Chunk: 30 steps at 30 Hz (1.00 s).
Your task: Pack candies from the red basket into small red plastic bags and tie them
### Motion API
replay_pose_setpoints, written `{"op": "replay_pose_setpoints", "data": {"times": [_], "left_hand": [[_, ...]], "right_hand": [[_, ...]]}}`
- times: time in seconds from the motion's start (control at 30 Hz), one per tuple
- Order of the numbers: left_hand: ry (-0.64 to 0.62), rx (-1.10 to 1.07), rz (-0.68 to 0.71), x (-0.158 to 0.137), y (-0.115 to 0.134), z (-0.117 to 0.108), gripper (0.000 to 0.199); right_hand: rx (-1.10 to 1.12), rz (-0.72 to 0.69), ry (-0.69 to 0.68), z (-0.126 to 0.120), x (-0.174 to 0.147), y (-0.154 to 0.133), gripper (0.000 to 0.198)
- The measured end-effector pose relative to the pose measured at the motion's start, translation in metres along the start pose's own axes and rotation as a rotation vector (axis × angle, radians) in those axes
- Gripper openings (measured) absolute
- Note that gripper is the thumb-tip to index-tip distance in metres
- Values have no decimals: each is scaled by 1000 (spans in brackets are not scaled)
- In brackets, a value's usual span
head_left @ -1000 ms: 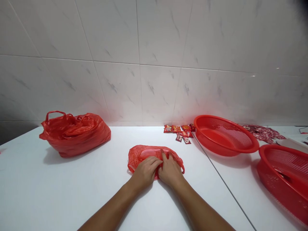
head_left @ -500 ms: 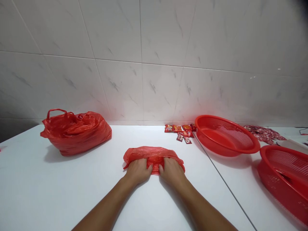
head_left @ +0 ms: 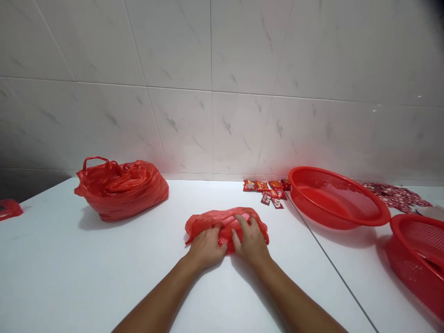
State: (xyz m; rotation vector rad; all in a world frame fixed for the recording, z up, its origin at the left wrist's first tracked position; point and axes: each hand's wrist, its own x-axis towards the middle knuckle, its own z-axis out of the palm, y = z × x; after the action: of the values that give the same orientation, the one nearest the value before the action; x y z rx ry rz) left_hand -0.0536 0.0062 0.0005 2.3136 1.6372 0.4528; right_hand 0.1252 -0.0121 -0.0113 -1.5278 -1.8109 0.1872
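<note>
A red plastic bag point(head_left: 204, 217) lies crumpled on the white table in front of me, with its folded upper edge toward the wall. My left hand point(head_left: 207, 247) is closed on the near left part of this bag, fingers curled into the plastic and thumb at its front edge. On the right side, my right hand point(head_left: 252, 238) rests over the bag with its fingers spread apart. Something paler shows through the plastic by the right fingertips; what it is I cannot tell.
At the back left stands a fuller red plastic bag point(head_left: 130, 199). Several small red packets point(head_left: 272, 189) lie by the wall. Right of them are a red plastic basket point(head_left: 333, 219) and a second basket point(head_left: 412, 259). Some red plastic point(head_left: 9, 209) lies at the far left edge.
My right hand has loosened from the bag, its fingers now spread on top. Left fingers have shifted inward. The view has turned slightly left, showing red plastic at the left edge.
</note>
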Motion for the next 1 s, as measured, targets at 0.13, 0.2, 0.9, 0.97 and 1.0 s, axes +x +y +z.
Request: {"op": "replay_pose_setpoints", "data": {"times": [0.13, 0.2, 0.9, 0.97, 1.0], "left_hand": [[-58, 9, 66, -3, 3, -3, 24], [-92, -5, 96, -3, 5, -5, 22], [146, -264, 47, 19, -13, 6, 37], [192, -293, 74, 22, -15, 5, 30], [208, -300, 99, 22, -16, 5, 26]], "right_hand": [[-18, 238, -229, -4, 2, -3, 86], [-5, 293, -302, -6, 4, -4, 100], [-40, 428, -525, -16, 18, -5, 84], [-40, 417, -509, -15, 18, -4, 88], [-43, 414, -503, -14, 18, -4, 91]]}}
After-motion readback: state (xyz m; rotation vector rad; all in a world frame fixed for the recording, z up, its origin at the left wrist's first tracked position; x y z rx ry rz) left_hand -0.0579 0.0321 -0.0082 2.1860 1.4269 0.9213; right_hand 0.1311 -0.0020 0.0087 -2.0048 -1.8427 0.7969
